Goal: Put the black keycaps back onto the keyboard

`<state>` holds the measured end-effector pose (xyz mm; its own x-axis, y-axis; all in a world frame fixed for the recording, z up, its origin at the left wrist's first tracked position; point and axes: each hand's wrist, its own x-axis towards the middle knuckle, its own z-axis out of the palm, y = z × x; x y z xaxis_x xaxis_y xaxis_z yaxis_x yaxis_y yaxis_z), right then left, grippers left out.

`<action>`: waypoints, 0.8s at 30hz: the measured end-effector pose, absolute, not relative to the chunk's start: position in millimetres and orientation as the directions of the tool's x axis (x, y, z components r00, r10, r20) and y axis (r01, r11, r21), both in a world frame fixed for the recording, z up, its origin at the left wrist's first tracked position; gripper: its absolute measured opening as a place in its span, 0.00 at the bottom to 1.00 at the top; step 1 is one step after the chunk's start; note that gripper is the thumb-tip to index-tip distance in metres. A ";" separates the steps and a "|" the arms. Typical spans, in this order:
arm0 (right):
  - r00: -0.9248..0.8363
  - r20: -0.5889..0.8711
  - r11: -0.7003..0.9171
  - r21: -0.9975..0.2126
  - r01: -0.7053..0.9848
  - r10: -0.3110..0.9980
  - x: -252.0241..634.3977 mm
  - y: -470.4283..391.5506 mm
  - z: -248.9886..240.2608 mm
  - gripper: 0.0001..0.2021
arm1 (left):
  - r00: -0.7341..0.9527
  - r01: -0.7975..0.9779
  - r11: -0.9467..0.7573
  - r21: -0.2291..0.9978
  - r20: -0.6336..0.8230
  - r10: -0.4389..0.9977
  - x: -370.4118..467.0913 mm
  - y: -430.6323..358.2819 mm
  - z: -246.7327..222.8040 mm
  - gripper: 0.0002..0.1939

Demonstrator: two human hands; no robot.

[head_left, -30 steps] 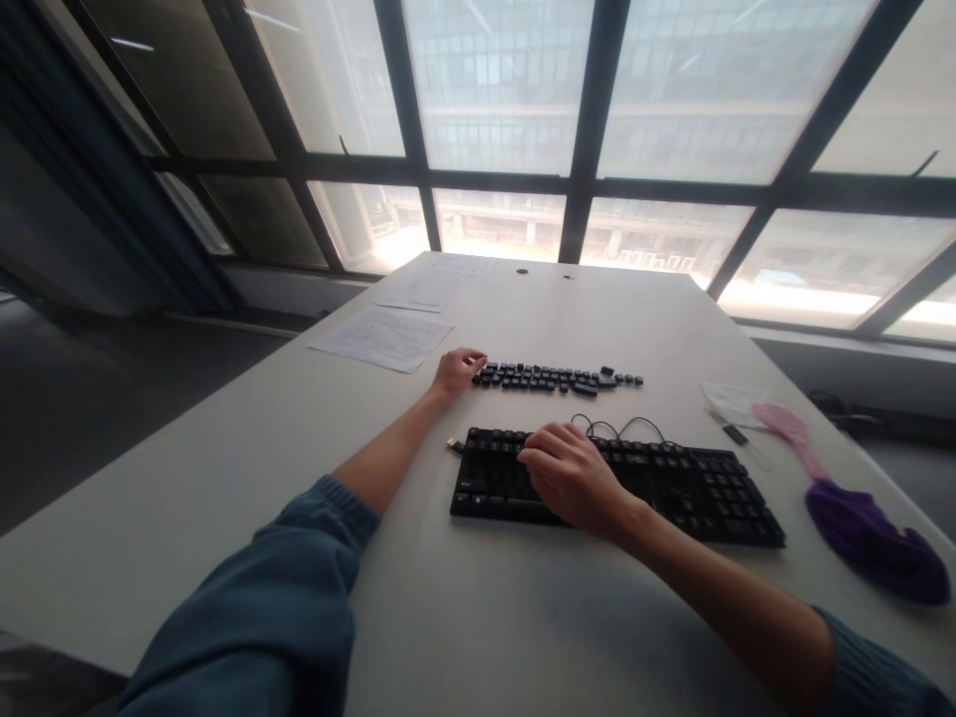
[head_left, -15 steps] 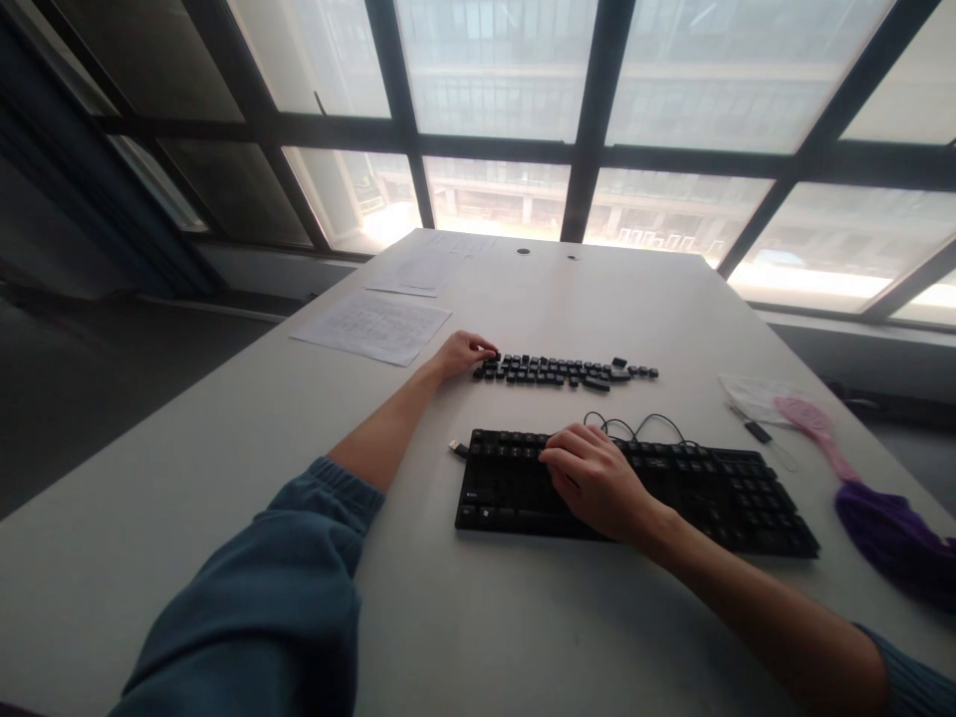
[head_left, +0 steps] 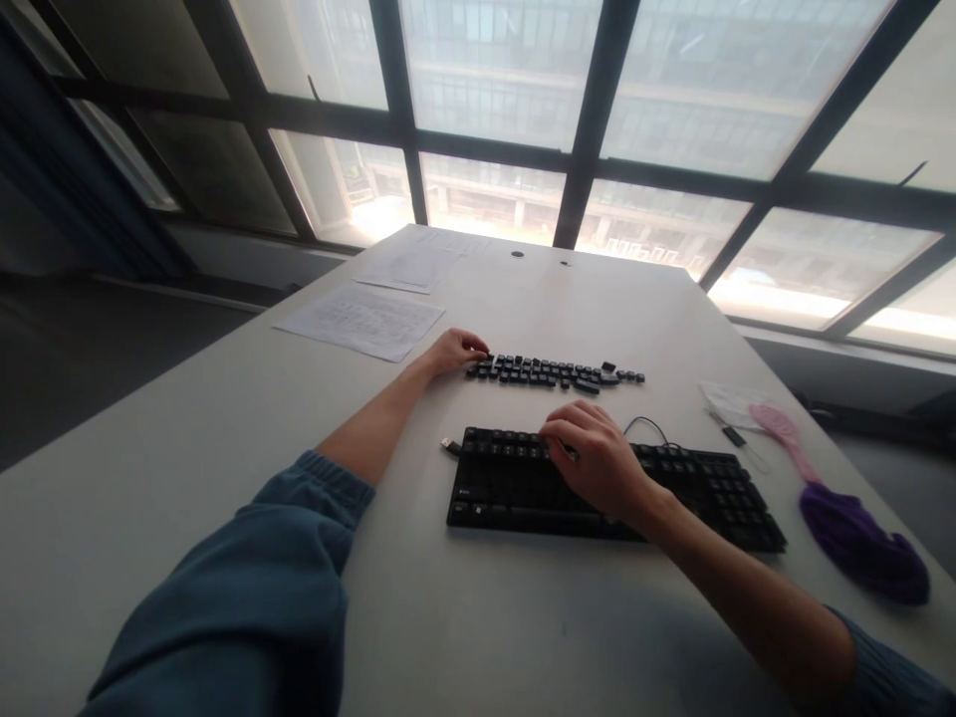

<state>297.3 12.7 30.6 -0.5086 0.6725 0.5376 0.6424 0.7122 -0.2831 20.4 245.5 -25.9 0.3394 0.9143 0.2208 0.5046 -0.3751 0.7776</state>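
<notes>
My left hand [head_left: 454,351] reaches to the left end of a cluster of loose black keycaps [head_left: 534,372], its thumb and fingers pinched on a dark keycap [head_left: 489,357] there. Nearer to me lies a black keyboard [head_left: 515,488], keys fitted along its upper rows and right side, its left middle area bare. Over its upper middle hovers my right hand [head_left: 594,453], fingers curled together with the tips close to the upper key rows. Whatever those fingertips hold, if anything, is hidden.
The white table [head_left: 224,448] carries written paper sheets [head_left: 365,319] at the back left. A USB plug [head_left: 449,445] sticks out by the keyboard's left corner, and a black cable [head_left: 648,423] loops behind it. On the right lie a pink-handled brush [head_left: 784,433], purple cloth [head_left: 858,543] and a small black stick [head_left: 733,435].
The view has shifted slightly, moving the table items a little left in the picture. My right hand has risen slightly relative to the keyboard; my left hand stays at the keycaps.
</notes>
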 end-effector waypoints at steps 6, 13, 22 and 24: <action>-0.418 0.487 0.608 -0.343 0.716 0.767 287.6 89.0 44.9 0.09 | 0.231 0.502 -0.343 0.794 0.259 0.938 17.0 246.6 -28.6 0.21; -0.406 0.224 0.453 -0.229 0.861 0.886 252.7 188.0 36.7 0.10 | 0.113 0.549 -0.305 0.778 0.292 0.950 14.7 248.7 -32.4 0.15; -0.490 0.111 0.503 -0.169 0.848 0.864 228.8 224.3 15.9 0.06 | 0.064 0.583 -0.291 0.759 0.314 0.947 16.1 247.0 -33.5 0.11; -0.493 0.098 0.503 -0.163 0.849 0.864 227.3 226.7 16.0 0.06 | 0.046 0.576 -0.283 0.767 0.316 0.948 17.5 245.3 -32.6 0.10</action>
